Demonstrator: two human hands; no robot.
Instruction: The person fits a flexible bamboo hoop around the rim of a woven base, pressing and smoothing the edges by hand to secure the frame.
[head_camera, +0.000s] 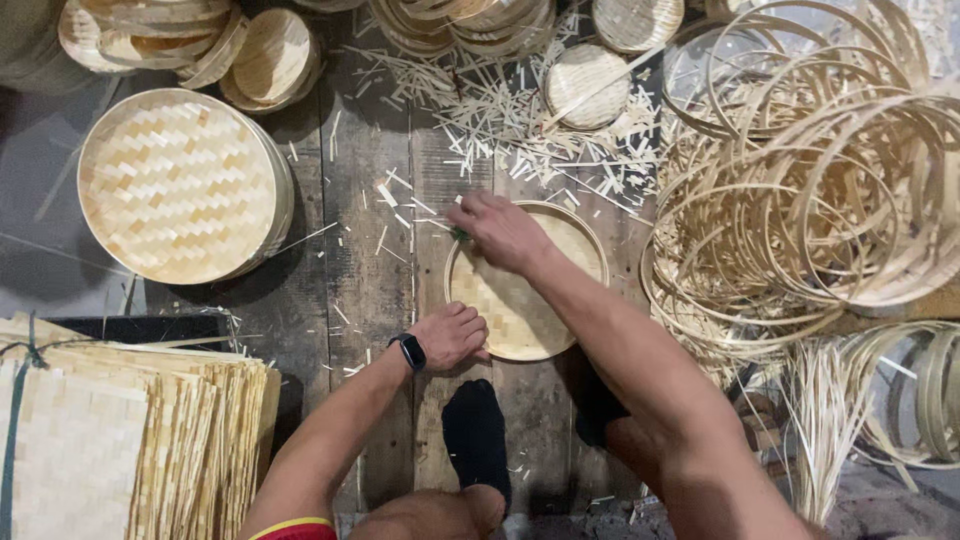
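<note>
A large woven bamboo tray (178, 185) lies far left on the wooden surface (365, 280). At centre, the left hand (452, 338), fingers curled, presses a small round woven lid (527, 280); the right hand (500, 230) pinches a green tool (459, 233) at its rim. Loose bamboo hoops (810, 190) pile right.

The supporting surface was a floor of dark, worn wooden planks (370, 270). Directly on it lay a small round woven tray (520, 300), a large round woven tray (180, 185), scattered bamboo offcuts (520, 130), loose bamboo hoops (800, 200) and stacked woven mats (130, 430).
</note>
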